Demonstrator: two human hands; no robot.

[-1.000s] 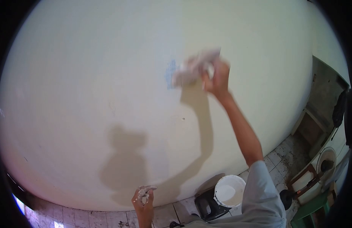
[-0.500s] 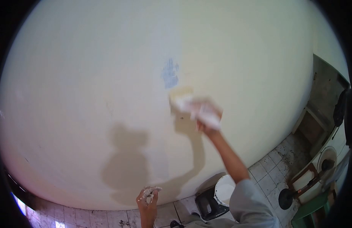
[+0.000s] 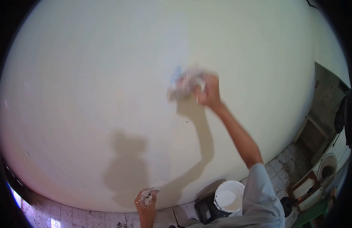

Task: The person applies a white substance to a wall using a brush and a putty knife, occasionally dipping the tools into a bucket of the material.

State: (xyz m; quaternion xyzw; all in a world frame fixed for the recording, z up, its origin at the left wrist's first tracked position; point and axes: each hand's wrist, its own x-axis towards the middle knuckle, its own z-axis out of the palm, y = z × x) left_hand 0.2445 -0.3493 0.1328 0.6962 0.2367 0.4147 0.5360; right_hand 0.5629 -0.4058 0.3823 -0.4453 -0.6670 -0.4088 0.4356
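My right hand (image 3: 209, 89) is closed on a wide paintbrush (image 3: 179, 93), smeared by motion, with its head against the pale wall (image 3: 88, 83). Just above the brush, part of a blue patch (image 3: 176, 71) shows on the wall. Low in the view, my left hand (image 3: 146, 201) has its fingers curled around a whitish, lumpy thing whose kind I cannot make out. White smears and spots cover those fingers. Between my right arm and the floor stands a white bucket (image 3: 218, 205) holding white paint (image 3: 230, 197).
A dark plastic stool (image 3: 202, 212) is beside the bucket. At right are a standing fan (image 3: 327, 167), a green chair (image 3: 311, 214) and a recess with a concrete counter (image 3: 316, 117). Stained tiles (image 3: 96, 218) run along the wall's foot.
My right hand has moved the brush upward, onto the lower part of the blue patch, which is now partly hidden. My left hand keeps its hold. The view has shifted slightly.
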